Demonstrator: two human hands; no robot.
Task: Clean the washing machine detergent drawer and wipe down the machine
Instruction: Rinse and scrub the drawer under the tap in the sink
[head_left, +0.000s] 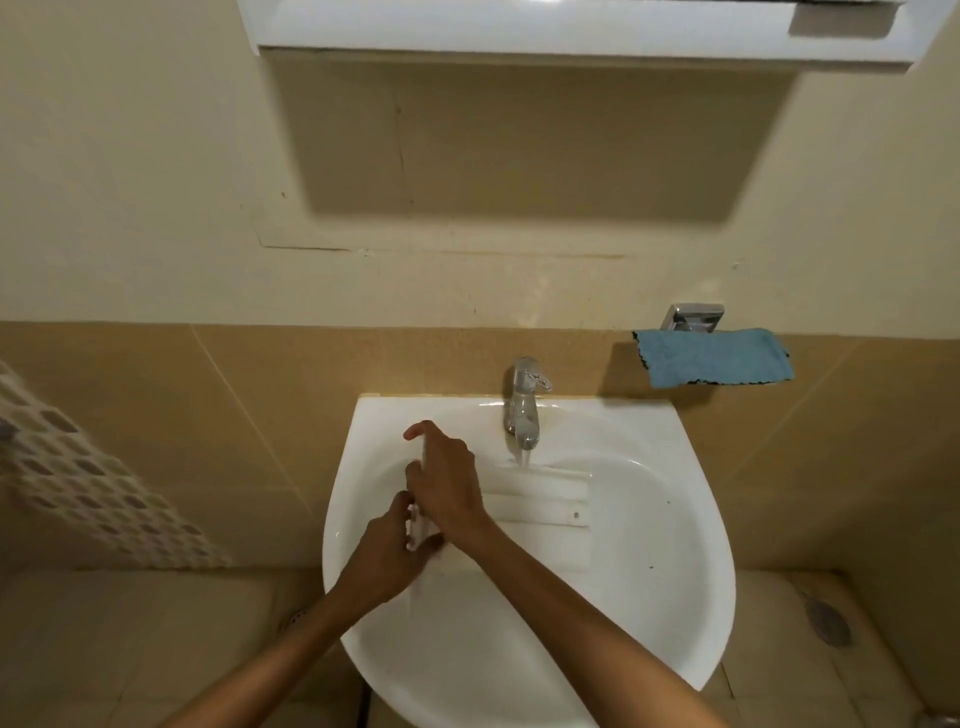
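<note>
The detergent drawer (540, 501) is found lying in the bowl of the sink (675, 519), its length set across from 9 to 3 o'clock, directly under the faucet (523, 405). A stream of water (525, 457) is seen falling onto its far edge. The drawer's left end is largely covered by both hands, and white on white makes its near edge hard to separate from the basin. The right hand (447, 483) is crossed over to that end, with fingers curled around the upright white panel. The left hand (392, 551), at 7 o'clock of it, is closed on the lower part of the same panel. A small dark dot is noted near the drawer's right end; whether it is print cannot be told.

A white cabinet (519, 26) is cut off at 12 o'clock. A blue cloth (714, 358) is draped at 2 o'clock of the sink, below a metal fitting (693, 316) that is partly hidden by it. A floor drain (827, 623) is blurred at 4 o'clock.
</note>
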